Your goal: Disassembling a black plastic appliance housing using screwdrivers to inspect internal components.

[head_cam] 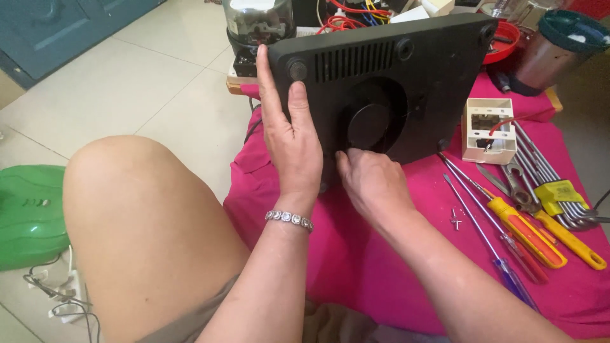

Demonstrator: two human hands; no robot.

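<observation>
- While you're propping the black appliance base upright on the pink cloth, your left hand is gripping its edge.
- Right hand is curling fingertips at the fan recess btm; a loosening grip is risking a tip onto the screwdrivers.

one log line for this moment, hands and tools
left hand: grips black appliance edge, tilted up | right hand: at lower edge near fan vent | screwdrivers: on pink cloth
</observation>
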